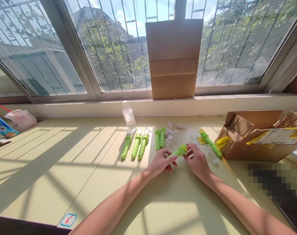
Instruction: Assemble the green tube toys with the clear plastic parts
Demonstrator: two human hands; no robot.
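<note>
My left hand (162,161) is closed round the lower part of a green handle (179,152). The fingers of my right hand (195,159) pinch its ribbed upper end, where yellow shows. Beyond them two green handles (157,139) lie side by side, next to several clear plastic caps (168,140). Another green handle (211,144) lies to the right, with yellow cord (201,140) by its top. Further left are three green pieces (136,143) with clear tops, laid in a row.
A water bottle (129,116) stands near the sill. An open cardboard box (260,135) sits at the right, with a pixelated dark object (277,186) before it. A blue packet (3,126) and a pinkish bag (21,119) lie far left. Cardboard (174,60) leans against the window.
</note>
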